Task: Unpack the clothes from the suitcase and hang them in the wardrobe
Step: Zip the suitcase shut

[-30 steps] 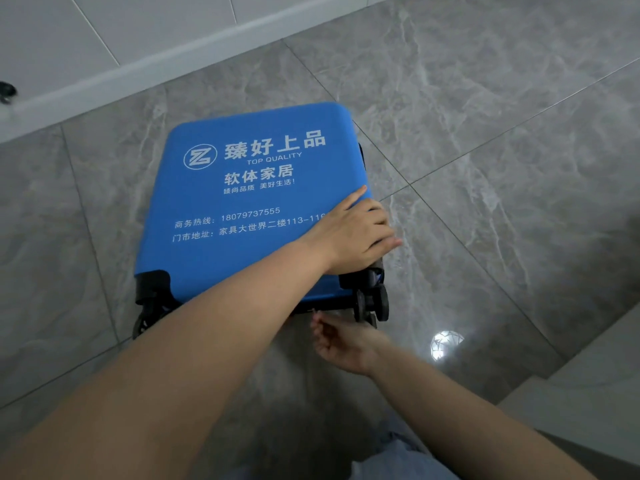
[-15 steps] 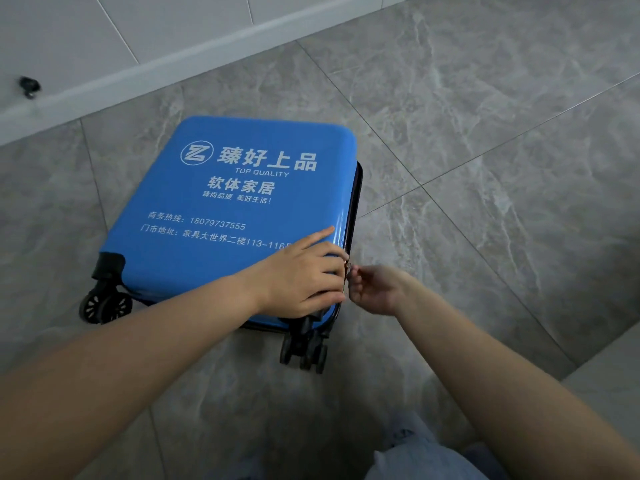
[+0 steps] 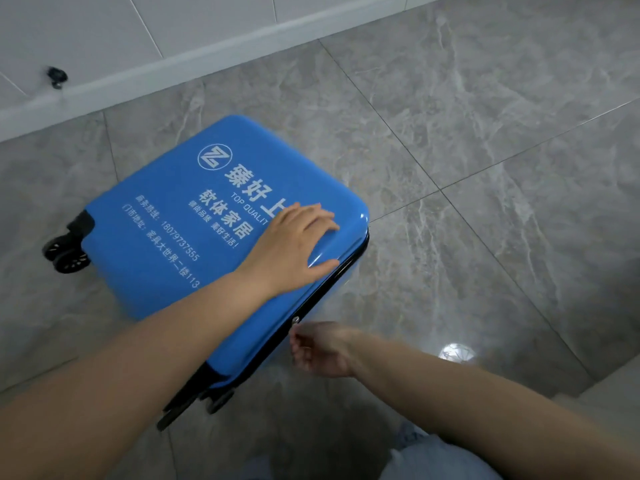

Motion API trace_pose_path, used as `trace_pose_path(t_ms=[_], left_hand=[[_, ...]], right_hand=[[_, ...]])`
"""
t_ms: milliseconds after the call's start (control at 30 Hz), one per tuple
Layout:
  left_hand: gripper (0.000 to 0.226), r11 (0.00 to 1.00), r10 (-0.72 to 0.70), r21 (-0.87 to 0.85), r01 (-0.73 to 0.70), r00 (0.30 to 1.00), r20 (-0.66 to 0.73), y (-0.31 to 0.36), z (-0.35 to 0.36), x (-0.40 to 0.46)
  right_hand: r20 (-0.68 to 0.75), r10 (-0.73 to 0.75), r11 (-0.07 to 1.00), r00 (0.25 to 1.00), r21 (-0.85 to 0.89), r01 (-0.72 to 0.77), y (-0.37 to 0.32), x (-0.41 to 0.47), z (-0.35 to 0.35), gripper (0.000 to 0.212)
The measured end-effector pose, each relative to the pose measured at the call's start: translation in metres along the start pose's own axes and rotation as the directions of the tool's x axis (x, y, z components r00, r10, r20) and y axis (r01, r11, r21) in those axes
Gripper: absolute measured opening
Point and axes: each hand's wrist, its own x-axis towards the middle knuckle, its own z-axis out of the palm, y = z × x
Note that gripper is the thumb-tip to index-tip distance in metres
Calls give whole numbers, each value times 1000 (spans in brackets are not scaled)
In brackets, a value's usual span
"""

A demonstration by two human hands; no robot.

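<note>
Your blue suitcase (image 3: 180,258) lies flat on the grey marbled floor (image 3: 485,168), shell side up, white printed lettering and a round logo across the lid. It sits at a slant to you: one pair of black wheels (image 3: 67,252) juts out at the far left corner, and another pair (image 3: 216,400) shows under the near corner, partly hidden by your left forearm. The lid looks down on the base; a dark seam runs along the right-hand edge between the two blue halves.

Your left hand (image 3: 294,247) rests palm down on the lid near its right corner, fingers spread and flat, thumb reaching toward the seam. Its grip holds nothing; it only presses on the shell.

Your right hand (image 3: 320,348) is just beside the seam on the right-hand edge, below the left hand. Its fingers are curled in toward the thumb, close under a small silver zipper pull (image 3: 295,320) on the seam. The hand is blurred, so you cannot tell from here whether the grip has hold of the pull or is only near it.

Beyond the suitcase, a pale skirting board (image 3: 207,57) runs along the white wall, with a small black doorstop (image 3: 56,77) on it at the left. A ceiling light glares off the floor (image 3: 456,353) to the right of your right forearm. Light blue denim (image 3: 433,459) shows at the bottom edge.
</note>
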Motion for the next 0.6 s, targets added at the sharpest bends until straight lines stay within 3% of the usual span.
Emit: trace_pose_path(t_ms=[100, 267, 333, 467, 600], left_hand=[[75, 969, -207, -106, 224, 966, 152, 16, 9, 36], [80, 961, -272, 121, 247, 922, 277, 36, 31, 63], [70, 951, -277, 209, 229, 929, 244, 38, 37, 59], [53, 970, -217, 143, 197, 966, 142, 38, 32, 54], [47, 978, -188, 111, 174, 974, 125, 33, 25, 32]], right_hand=[[-11, 54, 984, 998, -172, -55, 14, 5, 5, 35], [11, 101, 954, 995, -285, -93, 22, 8, 12, 35], [-13, 92, 968, 996, -234, -93, 17, 4, 7, 36], [-17, 130, 985, 991, -109, -131, 13, -2, -3, 41], [-62, 15, 961, 998, 276, 3, -22, -9, -43, 36]])
